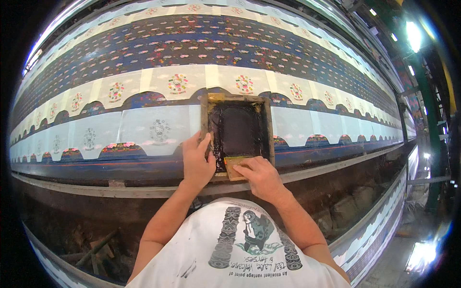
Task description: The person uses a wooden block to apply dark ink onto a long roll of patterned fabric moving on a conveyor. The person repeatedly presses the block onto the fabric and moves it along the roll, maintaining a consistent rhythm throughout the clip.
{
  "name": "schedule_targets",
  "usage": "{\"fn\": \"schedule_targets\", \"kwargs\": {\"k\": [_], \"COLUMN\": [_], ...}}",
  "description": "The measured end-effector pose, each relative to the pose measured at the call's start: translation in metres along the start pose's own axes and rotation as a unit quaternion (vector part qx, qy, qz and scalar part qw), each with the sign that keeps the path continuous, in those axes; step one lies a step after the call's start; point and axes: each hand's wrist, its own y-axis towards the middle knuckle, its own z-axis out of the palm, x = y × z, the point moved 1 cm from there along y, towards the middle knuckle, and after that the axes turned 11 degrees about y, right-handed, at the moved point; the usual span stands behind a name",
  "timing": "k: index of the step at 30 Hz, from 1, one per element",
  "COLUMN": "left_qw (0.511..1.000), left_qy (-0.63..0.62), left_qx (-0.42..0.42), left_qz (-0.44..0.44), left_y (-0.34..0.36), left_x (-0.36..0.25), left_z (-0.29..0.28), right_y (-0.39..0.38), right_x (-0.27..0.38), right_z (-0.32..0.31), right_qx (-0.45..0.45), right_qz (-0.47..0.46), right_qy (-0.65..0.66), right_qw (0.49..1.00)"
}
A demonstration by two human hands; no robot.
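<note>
A wooden printing screen [240,129] with dark, ink-smeared mesh lies flat on the table over the near row of light blue fabric pieces [158,127]. My left hand [198,158] grips the screen's left side rail, thumb up along it and fingers bent round the wood. My right hand [259,176] is closed on a wooden squeegee [235,169], whose blade rests inside the frame at its near end. To the left of the screen, the blue pieces bear dark printed figures. Whatever lies beneath the screen is hidden.
A row of cream fabric pieces [177,82] with colourful round prints runs behind the screen. The long table's wooden near edge [144,193] curves across in front of me. Another fabric-covered table [379,225] stands at the lower right, and a green post [425,96] rises beyond.
</note>
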Motion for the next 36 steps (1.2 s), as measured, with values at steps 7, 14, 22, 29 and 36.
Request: {"fn": "schedule_targets", "kwargs": {"k": [7,14,22,29,36], "left_qw": [0.982,0.976,0.974,0.959,0.967], "left_qy": [-0.169,-0.193,-0.198,-0.246,-0.210], "left_qx": [-0.015,-0.045,-0.062,-0.050,-0.040], "left_qz": [-0.082,-0.096,-0.090,-0.130,-0.137], "left_y": [-0.009,-0.004,-0.005,-0.008,-0.006], "left_x": [0.000,-0.032,-0.116,-0.179,-0.201], "left_z": [0.014,0.025,0.113,0.180,0.198], "right_y": [-0.040,-0.094,-0.156,-0.207,-0.207], "right_x": [-0.012,-0.074,-0.154,-0.216,-0.225], "right_z": [-0.006,-0.006,-0.066,-0.106,-0.125], "right_qx": [-0.108,-0.241,-0.245,-0.248,-0.196], "right_qz": [0.059,0.169,0.133,0.142,0.034], "right_qy": [0.034,0.246,0.201,0.206,0.090], "right_qw": [0.992,0.924,0.939,0.936,0.976]}}
